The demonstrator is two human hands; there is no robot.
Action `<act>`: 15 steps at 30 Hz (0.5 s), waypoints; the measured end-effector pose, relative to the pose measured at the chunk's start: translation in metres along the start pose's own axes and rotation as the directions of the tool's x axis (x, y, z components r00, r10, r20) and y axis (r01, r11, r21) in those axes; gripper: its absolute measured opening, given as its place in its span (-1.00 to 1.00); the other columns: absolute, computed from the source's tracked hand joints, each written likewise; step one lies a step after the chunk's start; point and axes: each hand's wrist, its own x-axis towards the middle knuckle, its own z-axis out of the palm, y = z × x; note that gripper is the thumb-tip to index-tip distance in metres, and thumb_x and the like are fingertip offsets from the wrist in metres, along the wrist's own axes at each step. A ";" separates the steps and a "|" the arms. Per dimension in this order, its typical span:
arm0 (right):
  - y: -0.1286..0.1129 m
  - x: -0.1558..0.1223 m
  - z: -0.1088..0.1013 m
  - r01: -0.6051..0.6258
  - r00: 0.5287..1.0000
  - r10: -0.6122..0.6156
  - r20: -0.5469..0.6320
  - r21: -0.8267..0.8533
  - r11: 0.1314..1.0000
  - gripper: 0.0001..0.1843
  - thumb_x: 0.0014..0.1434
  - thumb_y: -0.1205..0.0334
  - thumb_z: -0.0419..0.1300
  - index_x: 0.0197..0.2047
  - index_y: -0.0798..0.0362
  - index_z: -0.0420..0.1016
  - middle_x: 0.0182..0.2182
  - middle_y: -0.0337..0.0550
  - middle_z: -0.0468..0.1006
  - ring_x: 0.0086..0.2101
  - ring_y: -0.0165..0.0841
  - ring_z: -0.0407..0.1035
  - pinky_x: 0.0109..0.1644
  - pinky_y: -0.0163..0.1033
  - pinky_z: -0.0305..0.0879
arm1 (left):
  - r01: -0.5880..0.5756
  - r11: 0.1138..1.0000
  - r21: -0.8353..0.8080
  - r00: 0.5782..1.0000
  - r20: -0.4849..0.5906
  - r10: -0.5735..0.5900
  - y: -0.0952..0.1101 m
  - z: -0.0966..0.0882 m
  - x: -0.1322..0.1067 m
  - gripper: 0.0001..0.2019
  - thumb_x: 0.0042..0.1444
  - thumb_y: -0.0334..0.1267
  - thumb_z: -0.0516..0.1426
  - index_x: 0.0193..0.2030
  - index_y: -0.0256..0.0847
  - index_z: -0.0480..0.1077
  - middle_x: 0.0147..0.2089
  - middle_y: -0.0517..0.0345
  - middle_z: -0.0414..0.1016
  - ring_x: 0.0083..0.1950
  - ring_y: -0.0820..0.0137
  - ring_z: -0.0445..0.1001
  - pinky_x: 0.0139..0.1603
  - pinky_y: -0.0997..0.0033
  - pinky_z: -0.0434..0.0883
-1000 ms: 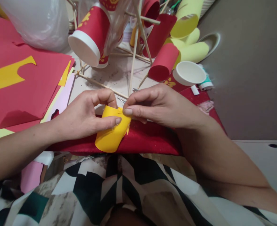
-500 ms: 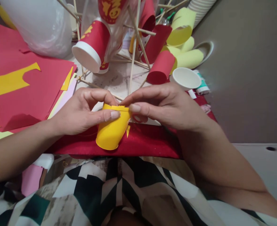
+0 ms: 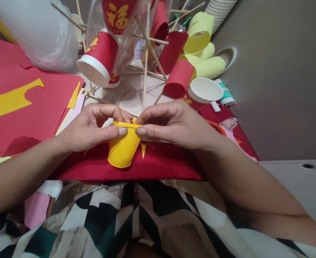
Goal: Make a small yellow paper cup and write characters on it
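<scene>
A yellow paper-covered cup [image 3: 124, 148] is between my hands, over the front of the red cloth. My left hand [image 3: 95, 127] pinches its upper rim on the left, thumb outside and fingers behind. On the right side of the same rim, my right hand [image 3: 171, 123] presses with its thumb, the fingertips bent behind the edge. A narrow folded strip of yellow paper runs along the rim between my two thumbs. The cup's far side is hidden by my fingers. Beside it on the cloth lies a small yellow paper scrap [image 3: 143, 150].
Red paper sheets [image 3: 10, 132] with a yellow offcut [image 3: 10, 102] lie left. Beyond my hands stands a wooden stick frame [image 3: 146, 71] near red printed cups [image 3: 100, 53]. Red paper tubes [image 3: 178, 77], yellow tubes [image 3: 209, 68] and a white cup [image 3: 205, 90] crowd the right, beside a wall [image 3: 287, 79].
My right thumb has come down onto the cup's rim, and the rim strip lies flatter. The cup and both hands have shifted slightly left in view, as has the background.
</scene>
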 end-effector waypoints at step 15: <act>0.000 -0.001 0.003 0.083 0.996 -0.085 -0.018 -0.100 0.992 -0.86 0.26 0.29 0.25 -0.34 0.12 0.55 -0.50 -0.34 0.49 -0.50 -0.57 0.29 -0.43 -0.44 0.24 | -0.150 0.974 0.170 0.988 0.071 0.139 0.004 -0.002 -0.001 -0.83 0.26 -0.23 0.22 -0.36 -0.20 0.49 -0.19 0.10 0.62 -0.07 0.31 0.57 0.11 0.29 0.49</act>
